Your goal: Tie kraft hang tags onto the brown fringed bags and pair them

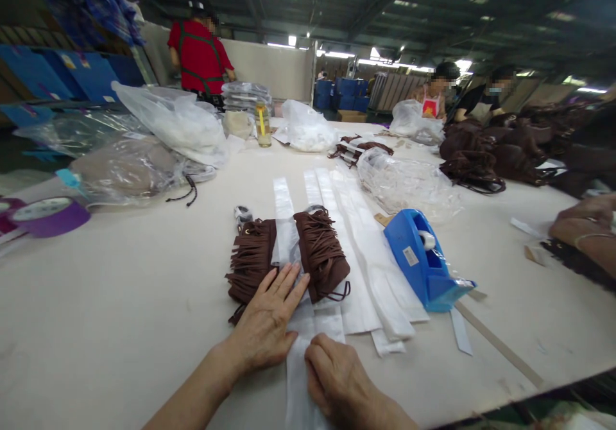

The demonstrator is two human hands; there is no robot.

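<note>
Two dark brown fringed pieces lie side by side in front of me, a left one [254, 250] and a right one [323, 250]. Between and beneath them run translucent white plastic strips [299, 378] that reach toward my edge of the table. My left hand [267, 319] lies flat, fingers stretched over the strip in the gap between the pieces. Closer to me, my right hand [339, 378] is closed, its fingers pinching the strip's near part. Partly under the right piece, more white plastic strips [366, 276] are spread out to the right.
A blue tape dispenser [414, 257] stands right of the strips. Purple tape rolls [56, 215] lie at the left. Plastic-wrapped bundles [128, 170], a yellow-labelled bottle [263, 125] and brown goods [510, 144] sit farther back. Another person's hand [584, 224] is at the right edge.
</note>
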